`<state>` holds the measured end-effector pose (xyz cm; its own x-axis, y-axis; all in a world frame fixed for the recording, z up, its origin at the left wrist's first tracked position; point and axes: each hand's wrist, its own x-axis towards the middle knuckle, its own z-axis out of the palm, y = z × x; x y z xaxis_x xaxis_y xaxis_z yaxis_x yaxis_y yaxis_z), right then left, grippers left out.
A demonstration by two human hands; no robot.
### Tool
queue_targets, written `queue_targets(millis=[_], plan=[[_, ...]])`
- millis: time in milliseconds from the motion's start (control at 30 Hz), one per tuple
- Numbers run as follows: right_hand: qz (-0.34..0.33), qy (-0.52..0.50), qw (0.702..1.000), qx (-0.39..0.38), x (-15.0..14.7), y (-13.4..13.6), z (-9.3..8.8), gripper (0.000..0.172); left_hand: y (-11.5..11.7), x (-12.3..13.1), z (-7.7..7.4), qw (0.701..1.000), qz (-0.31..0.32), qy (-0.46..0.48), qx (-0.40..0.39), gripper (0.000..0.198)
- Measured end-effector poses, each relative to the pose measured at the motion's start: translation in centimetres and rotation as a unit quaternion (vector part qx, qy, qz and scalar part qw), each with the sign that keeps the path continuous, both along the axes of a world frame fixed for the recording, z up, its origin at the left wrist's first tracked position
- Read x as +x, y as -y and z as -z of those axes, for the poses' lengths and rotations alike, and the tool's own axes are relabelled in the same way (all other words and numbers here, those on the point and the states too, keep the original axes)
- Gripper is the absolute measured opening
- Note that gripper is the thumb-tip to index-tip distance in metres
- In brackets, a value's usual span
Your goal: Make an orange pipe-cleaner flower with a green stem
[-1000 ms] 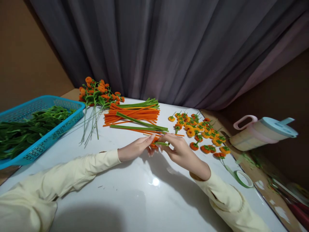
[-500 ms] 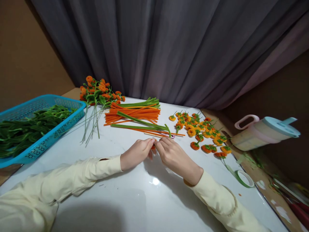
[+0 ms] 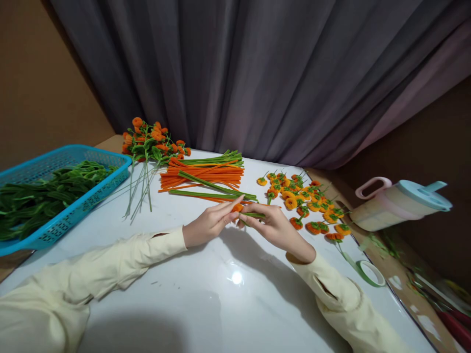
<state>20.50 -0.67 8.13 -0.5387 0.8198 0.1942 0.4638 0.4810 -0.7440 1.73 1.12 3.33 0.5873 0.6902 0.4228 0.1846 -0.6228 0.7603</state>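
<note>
My left hand (image 3: pixel 212 223) pinches a small orange chenille flower head (image 3: pixel 237 208) between thumb and fingers, with its fingers pointing right. From the other side, my right hand (image 3: pixel 274 225) is closed on a green chenille stem (image 3: pixel 254 214), which runs along its fingers toward the flower. The fingertips of both hands meet at the flower, so whether the stem is joined to it cannot be seen. Just beyond the hands lie a stack of orange chenille stems (image 3: pixel 206 175) and a few green chenille stems (image 3: pixel 198 193).
At left stands a blue basket (image 3: pixel 79 208) of green leaves (image 3: pixel 47 191). Behind is a bunch of orange flowers (image 3: pixel 150 139) on long stems. Many yellow and orange flower heads (image 3: pixel 307 198) lie at right, near green tape (image 3: pixel 371 273) and a lidded cup (image 3: pixel 393 203).
My right hand has turned and shifted slightly right, its fingers now straighter. The green stem now shows along them, and the orange flower head is more exposed at the left fingertips.
</note>
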Motion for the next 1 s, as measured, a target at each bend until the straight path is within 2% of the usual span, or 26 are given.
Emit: queue_targets(millis=[33,100,200,333,400,433,467,533,600,633,700,800,900,1000], plan=[[-0.001,-0.005,1.000,-0.010,0.0,0.1,-0.1,0.019,-0.1,-0.1,0.0,1.000,0.004,0.004,0.024,0.038],[-0.005,0.008,1.000,0.018,0.0,0.2,-0.2,0.019,-0.1,-0.1,-0.4,0.999,0.000,-0.002,0.043,0.034],[-0.010,0.063,0.988,0.139,0.2,0.3,0.1,0.017,0.2,0.0,-1.2,0.999,-0.014,-0.031,0.021,0.030],[-0.031,0.185,0.935,0.301,-0.1,0.9,0.5,0.024,1.1,0.4,-2.1,0.997,-0.031,-0.049,-0.056,0.036],[-0.031,0.232,0.904,0.357,-0.5,1.3,0.7,0.029,1.2,0.5,-2.2,0.990,-0.035,-0.059,-0.124,0.041],[-0.028,0.235,0.900,0.365,-0.7,1.4,0.8,0.030,1.1,0.4,-2.3,0.985,-0.030,-0.068,-0.155,0.044],[-0.024,0.219,0.908,0.357,-0.8,1.4,0.8,0.030,0.9,0.3,-2.4,0.982,-0.023,-0.077,-0.171,0.046],[-0.012,0.139,0.949,0.283,-0.8,1.2,0.9,0.025,0.3,0.0,-2.5,0.985,-0.012,-0.089,-0.145,0.046],[0.011,0.035,0.988,0.147,-0.5,0.7,0.7,0.020,-0.5,-0.5,-2.8,0.994,0.005,-0.092,-0.066,0.037],[0.021,-0.014,0.997,0.073,-0.3,0.5,0.6,0.019,-0.9,-0.8,-3.0,0.995,0.021,-0.094,-0.029,0.032],[0.026,-0.087,0.994,-0.059,0.0,0.1,0.3,0.019,-1.5,-1.3,-3.3,0.994,0.057,-0.094,0.022,0.027],[-0.002,-0.150,0.973,-0.175,0.2,0.0,0.0,0.021,-1.8,-1.7,-3.8,0.992,0.082,-0.080,0.044,0.021],[-0.027,-0.172,0.957,-0.232,-0.2,0.5,-0.2,0.023,-1.3,-1.5,-3.8,0.994,0.095,-0.052,-0.008,0.015],[-0.022,-0.182,0.957,-0.225,-0.8,1.2,-0.5,0.023,-0.2,-0.9,-3.6,0.980,0.098,0.025,-0.172,0.017]])
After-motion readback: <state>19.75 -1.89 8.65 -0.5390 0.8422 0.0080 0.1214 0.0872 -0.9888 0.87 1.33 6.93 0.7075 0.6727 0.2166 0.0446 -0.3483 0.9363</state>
